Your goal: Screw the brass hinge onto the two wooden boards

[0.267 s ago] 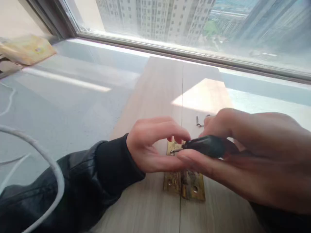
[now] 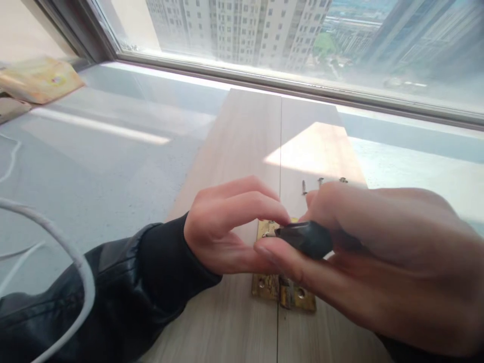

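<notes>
My right hand (image 2: pixel 381 252) is closed around the dark handle of a screwdriver (image 2: pixel 306 238), its thumb laid along the near side. The short metal shaft points left at a screw (image 2: pixel 265 234) over the left leaf of a brass-coloured hinge (image 2: pixel 260 292). This hinge lies across the seam between two pale wooden boards. My left hand (image 2: pixel 230 227) curves over the hinge from the left, with its index fingertip at the screwdriver's front end. The right thumb covers the left thumb's tip, so whatever they pinch is hidden. Part of the hinge is behind both hands.
Several loose screws (image 2: pixel 304 187) lie on the right board (image 2: pixel 310 113) beyond my right hand. At the left, a white cable (image 2: pixel 85 277) loops in front of my sleeve. A yellowish packet (image 2: pixel 45 80) sits in the far left corner, beside the window frame (image 2: pixel 227 78).
My right hand and the screwdriver have moved a little left and turned slightly, the handle's rear lower. More loose screws show beyond the hand. The whole view has shifted slightly.
</notes>
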Motion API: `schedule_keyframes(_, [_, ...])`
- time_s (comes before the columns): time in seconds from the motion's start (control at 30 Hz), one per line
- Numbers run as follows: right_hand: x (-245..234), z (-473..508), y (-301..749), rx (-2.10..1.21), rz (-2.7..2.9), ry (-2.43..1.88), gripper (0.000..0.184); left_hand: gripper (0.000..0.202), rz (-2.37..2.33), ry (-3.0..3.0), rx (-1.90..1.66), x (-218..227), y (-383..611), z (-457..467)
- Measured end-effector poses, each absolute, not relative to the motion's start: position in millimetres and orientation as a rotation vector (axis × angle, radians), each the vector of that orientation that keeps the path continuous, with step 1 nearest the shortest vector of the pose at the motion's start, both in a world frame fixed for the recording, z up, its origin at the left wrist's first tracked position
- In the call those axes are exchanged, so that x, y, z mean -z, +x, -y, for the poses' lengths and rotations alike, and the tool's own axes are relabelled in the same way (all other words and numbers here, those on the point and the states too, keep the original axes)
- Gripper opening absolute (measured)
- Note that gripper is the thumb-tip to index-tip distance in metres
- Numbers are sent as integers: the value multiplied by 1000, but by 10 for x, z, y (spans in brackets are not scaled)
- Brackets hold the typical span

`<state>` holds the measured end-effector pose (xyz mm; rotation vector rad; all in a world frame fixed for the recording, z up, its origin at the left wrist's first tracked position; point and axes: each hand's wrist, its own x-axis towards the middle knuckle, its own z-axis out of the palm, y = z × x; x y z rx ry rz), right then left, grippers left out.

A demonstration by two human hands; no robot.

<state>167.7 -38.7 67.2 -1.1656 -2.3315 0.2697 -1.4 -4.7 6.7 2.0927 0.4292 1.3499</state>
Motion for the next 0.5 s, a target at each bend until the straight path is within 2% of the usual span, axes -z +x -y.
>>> schedule_keyframes(0.1, [-697,389,1656,-459,2278,-1091,38,23,-436,2046,-1344,-71,-18,72])
schedule_keyframes(0.17, [-693,379,1694,-468,2234,-1096,37,28,-449,1998,-1366,-71,-8,83])
schedule_keyframes(0.27, [-710,389,1757,-472,2138,-1087,24,35,-464,1938,-1390,-85,16,87])
schedule_keyframes(0.37, [-826,456,1718,-504,2020,-1082,14,24,-407,1955,-1336,-109,29,82])
schedule_keyframes(0.5, [-1015,528,1592,-645,2085,-994,15,16,-336,1986,-1151,-113,24,78])
